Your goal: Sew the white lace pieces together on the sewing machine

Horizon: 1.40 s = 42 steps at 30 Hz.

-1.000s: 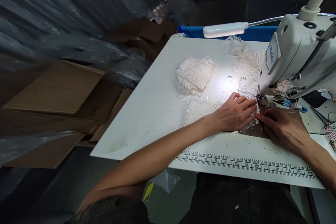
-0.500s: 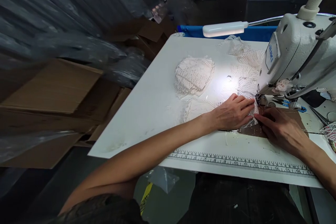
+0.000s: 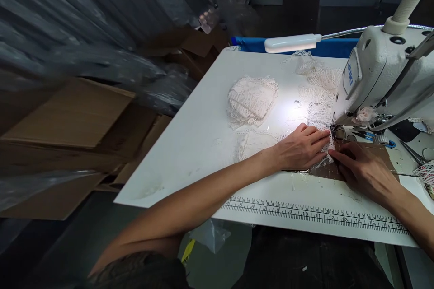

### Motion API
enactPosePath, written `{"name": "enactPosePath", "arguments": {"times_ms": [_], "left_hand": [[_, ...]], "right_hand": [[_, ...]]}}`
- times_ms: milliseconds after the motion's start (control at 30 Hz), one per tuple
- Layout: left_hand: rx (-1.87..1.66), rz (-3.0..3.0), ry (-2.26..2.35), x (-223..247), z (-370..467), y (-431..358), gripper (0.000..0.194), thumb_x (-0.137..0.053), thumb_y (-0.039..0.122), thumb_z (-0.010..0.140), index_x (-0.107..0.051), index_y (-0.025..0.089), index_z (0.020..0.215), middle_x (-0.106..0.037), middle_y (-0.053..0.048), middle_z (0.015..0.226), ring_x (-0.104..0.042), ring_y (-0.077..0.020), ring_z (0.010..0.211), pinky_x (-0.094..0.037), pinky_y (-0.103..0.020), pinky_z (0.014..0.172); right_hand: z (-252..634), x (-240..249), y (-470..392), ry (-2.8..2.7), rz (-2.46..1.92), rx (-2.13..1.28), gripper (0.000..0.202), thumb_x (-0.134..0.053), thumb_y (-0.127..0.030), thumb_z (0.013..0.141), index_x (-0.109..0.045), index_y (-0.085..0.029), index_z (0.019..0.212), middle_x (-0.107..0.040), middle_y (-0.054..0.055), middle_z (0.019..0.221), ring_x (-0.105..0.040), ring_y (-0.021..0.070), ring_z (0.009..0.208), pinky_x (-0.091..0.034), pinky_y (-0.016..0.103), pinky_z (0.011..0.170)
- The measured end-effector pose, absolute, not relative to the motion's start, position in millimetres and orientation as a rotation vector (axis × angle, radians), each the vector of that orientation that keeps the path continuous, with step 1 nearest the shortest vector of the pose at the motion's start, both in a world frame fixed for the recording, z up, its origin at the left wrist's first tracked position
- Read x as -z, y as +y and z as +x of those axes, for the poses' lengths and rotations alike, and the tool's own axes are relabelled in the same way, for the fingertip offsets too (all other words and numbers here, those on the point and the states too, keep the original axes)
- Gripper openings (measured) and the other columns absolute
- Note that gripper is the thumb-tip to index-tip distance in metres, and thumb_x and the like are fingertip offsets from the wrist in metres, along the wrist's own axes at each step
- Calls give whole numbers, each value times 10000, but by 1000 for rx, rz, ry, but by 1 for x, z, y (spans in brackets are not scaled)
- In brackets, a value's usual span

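White lace trim lies gathered in ruffles on the table, running toward me up to the needle area of a white sewing machine. My left hand rests flat on the lace just left of the presser foot, fingers stretched out. On the near side of the foot, my right hand pinches the lace edge between thumb and forefinger; its other fingers are curled and partly hidden. A round pile of lace pieces sits to the left, and another lace piece lies partly under my left forearm.
A lamp lights the sewing spot. Printed along the table's front edge is a ruler scale. Scissors and blue-handled snips lie right of the needle. Cardboard boxes and plastic sheeting stand left of the table.
The whole view has shifted slightly downward. Both hands keep nearly the same place and hold on the lace beside the presser foot.
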State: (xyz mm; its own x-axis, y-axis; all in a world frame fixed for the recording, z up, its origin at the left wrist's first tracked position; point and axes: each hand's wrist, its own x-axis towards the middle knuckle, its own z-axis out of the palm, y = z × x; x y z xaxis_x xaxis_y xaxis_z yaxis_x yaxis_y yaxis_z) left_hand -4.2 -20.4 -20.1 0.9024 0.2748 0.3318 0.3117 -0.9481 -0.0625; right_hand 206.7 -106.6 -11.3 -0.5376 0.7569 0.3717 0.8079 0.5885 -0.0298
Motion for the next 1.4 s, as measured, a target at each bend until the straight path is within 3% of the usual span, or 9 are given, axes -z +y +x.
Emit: {"name": "enactPosePath", "arguments": {"times_ms": [367, 667, 1067, 1400], "left_hand": [[455, -2963, -425, 18, -3, -18, 411, -332, 339, 1006, -562, 85, 1233, -576, -161, 1315, -559, -244, 1009, -434, -378, 799], [429, -2915, -414, 16, -2, -17, 384, -332, 307, 1010, -580, 79, 1194, -589, -152, 1296, -572, -236, 986, -424, -377, 791], [455, -2957, -436, 17, -4, -19, 363, -318, 296, 1019, -571, 98, 1188, -605, -147, 1257, -570, -226, 992, -446, -362, 806], [504, -2996, -448, 16, -4, -17, 350, -344, 318, 1026, -581, 121, 1191, -616, -123, 1273, -590, -214, 1003, -421, -369, 809]], "right_hand": [[210, 15, -108, -2497, -1320, 139, 369, -409, -146, 909, -597, -207, 1220, -596, 118, 1002, -586, 193, 812, -476, 241, 505], [204, 9, -108, -2495, -1314, 194, 293, -396, -121, 903, -629, -169, 1074, -592, 112, 938, -566, 181, 754, -457, 250, 501], [200, 7, -108, -2512, -1370, 189, 278, -403, -142, 927, -643, -164, 1065, -585, 125, 938, -565, 213, 822, -514, 303, 622], [198, 6, -108, -2499, -1358, 239, 295, -363, -139, 936, -648, -165, 1008, -594, 109, 904, -555, 177, 756, -497, 271, 583]]}}
